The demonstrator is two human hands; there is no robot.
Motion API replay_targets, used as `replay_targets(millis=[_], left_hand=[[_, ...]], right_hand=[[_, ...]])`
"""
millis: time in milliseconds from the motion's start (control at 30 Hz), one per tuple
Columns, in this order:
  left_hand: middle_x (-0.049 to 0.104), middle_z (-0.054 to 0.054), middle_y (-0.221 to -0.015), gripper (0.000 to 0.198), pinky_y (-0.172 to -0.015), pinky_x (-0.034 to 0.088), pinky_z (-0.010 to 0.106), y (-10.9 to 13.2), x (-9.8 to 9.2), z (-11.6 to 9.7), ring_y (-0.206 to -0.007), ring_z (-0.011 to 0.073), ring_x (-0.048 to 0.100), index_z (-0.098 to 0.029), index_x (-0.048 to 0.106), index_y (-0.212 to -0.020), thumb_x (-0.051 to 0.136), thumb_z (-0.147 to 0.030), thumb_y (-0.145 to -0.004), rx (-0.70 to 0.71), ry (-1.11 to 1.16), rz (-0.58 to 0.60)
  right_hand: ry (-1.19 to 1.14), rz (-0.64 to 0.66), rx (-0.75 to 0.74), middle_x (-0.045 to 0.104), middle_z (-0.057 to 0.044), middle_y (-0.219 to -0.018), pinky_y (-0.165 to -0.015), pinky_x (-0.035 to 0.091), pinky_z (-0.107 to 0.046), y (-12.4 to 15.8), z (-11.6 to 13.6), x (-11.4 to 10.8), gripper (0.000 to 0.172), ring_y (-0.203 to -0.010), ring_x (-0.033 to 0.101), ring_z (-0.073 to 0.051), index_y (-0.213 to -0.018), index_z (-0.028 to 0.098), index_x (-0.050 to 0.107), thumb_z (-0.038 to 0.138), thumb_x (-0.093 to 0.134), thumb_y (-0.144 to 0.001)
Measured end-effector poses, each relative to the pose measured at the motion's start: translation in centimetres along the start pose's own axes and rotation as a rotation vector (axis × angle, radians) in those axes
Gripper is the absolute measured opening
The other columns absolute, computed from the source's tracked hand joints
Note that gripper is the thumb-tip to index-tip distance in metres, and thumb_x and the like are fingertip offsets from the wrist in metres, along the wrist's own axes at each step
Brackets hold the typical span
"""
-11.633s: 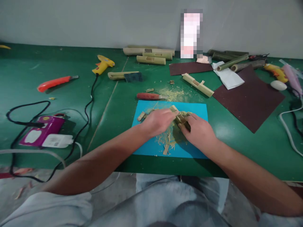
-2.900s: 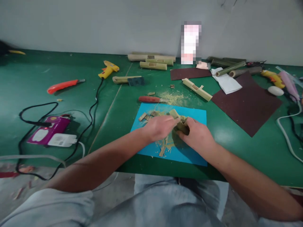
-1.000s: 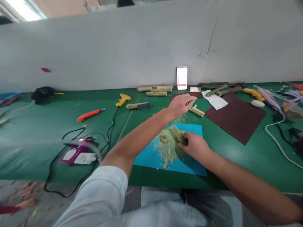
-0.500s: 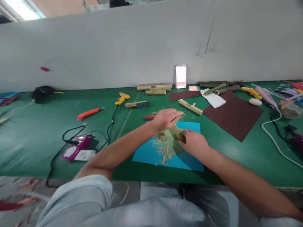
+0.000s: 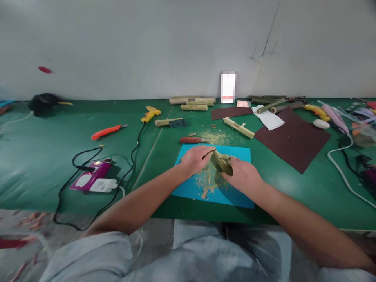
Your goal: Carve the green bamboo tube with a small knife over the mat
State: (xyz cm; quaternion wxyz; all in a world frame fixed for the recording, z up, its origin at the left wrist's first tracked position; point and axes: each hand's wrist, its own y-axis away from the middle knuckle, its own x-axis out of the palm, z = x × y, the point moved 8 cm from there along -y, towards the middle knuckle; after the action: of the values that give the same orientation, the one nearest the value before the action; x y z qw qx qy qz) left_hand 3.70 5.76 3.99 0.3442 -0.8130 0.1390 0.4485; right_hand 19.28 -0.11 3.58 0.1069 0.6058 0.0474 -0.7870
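My right hand [image 5: 242, 175] is closed around a short green bamboo piece [image 5: 221, 161], tilted above a blue mat [image 5: 238, 154] on the green table. My left hand [image 5: 196, 158] rests at the piece's far end with curled fingers; whether they grip a small tool or only the bamboo is unclear. Pale shavings [image 5: 207, 181] lie on the mat under both hands. A red-handled knife [image 5: 191, 140] lies just beyond the mat.
Bamboo tubes [image 5: 192, 104], a notched bamboo stick [image 5: 238, 127], dark sandpaper sheets [image 5: 290, 139], a yellow glue gun [image 5: 150, 113], an orange cutter [image 5: 106, 132] and a purple device with black cables [image 5: 89, 181] lie about. More tools and a white cable [image 5: 343, 172] crowd the right end.
My left hand has drawn back from the notched stick at the far side to the bamboo piece over the mat. The camera has tilted down again. My right hand kept its hold.
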Motion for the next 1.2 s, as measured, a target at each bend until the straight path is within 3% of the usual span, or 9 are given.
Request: replay_targets(millis=[267, 567, 800, 967, 1200], left_hand=[[0.075, 0.007, -0.107, 0.027, -0.089, 0.058, 0.036, -0.7, 0.5, 0.7, -0.099, 0.0217, 0.072, -0.020, 0.071, -0.118, 0.052, -0.028, -0.100, -0.033, 0.039, -0.010], [0.075, 0.008, -0.101, 0.029, -0.079, 0.058, 0.033, -0.4, 0.4, 0.7, -0.091, 0.0217, 0.072, -0.018, 0.072, -0.117, 0.051, -0.030, -0.101, -0.031, -0.002, -0.016], [0.075, 0.008, -0.101, 0.033, -0.080, 0.058, 0.031, 0.5, 1.9, -1.5, -0.092, 0.0195, 0.071, -0.019, 0.071, -0.118, 0.043, -0.031, -0.104, 0.145, 0.029, 0.085], [0.074, 0.010, -0.106, 0.033, -0.082, 0.059, 0.034, 0.0, 1.2, -0.1, -0.095, 0.0218, 0.071, -0.017, 0.070, -0.120, 0.045, -0.030, -0.104, 0.055, -0.004, 0.010], [0.075, 0.009, -0.106, 0.029, -0.081, 0.058, 0.033, -0.3, 1.3, 0.1, -0.094, 0.0218, 0.072, -0.018, 0.071, -0.118, 0.050, -0.029, -0.102, 0.043, -0.035, 0.027]], right_hand=[[-0.017, -0.089, -0.013, 0.070, -0.009, -0.089, -0.060, 0.035, -0.032, -0.4, -0.3, 0.3, 0.021, -0.074, 0.064, -0.019, -0.090, 0.018, 0.063, 0.034, 0.051, -0.092], [-0.007, -0.067, -0.027, 0.071, -0.008, -0.093, -0.060, 0.034, -0.032, -0.4, 0.1, 0.4, 0.023, -0.077, 0.064, -0.020, -0.090, 0.019, 0.062, 0.037, 0.048, -0.095], [0.016, -0.025, -0.009, 0.070, -0.010, -0.099, -0.062, 0.036, -0.032, -0.4, 0.1, 0.7, 0.025, -0.081, 0.065, -0.021, -0.090, 0.019, 0.062, 0.036, 0.045, -0.097], [0.008, -0.033, -0.022, 0.070, -0.009, -0.099, -0.063, 0.036, -0.031, -0.5, 0.0, 0.5, 0.025, -0.082, 0.065, -0.021, -0.093, 0.019, 0.062, 0.038, 0.046, -0.097], [0.016, -0.069, -0.050, 0.069, -0.008, -0.096, -0.061, 0.035, -0.032, -0.4, 0.0, -0.1, 0.024, -0.081, 0.063, -0.020, -0.093, 0.019, 0.064, 0.038, 0.049, -0.095]])
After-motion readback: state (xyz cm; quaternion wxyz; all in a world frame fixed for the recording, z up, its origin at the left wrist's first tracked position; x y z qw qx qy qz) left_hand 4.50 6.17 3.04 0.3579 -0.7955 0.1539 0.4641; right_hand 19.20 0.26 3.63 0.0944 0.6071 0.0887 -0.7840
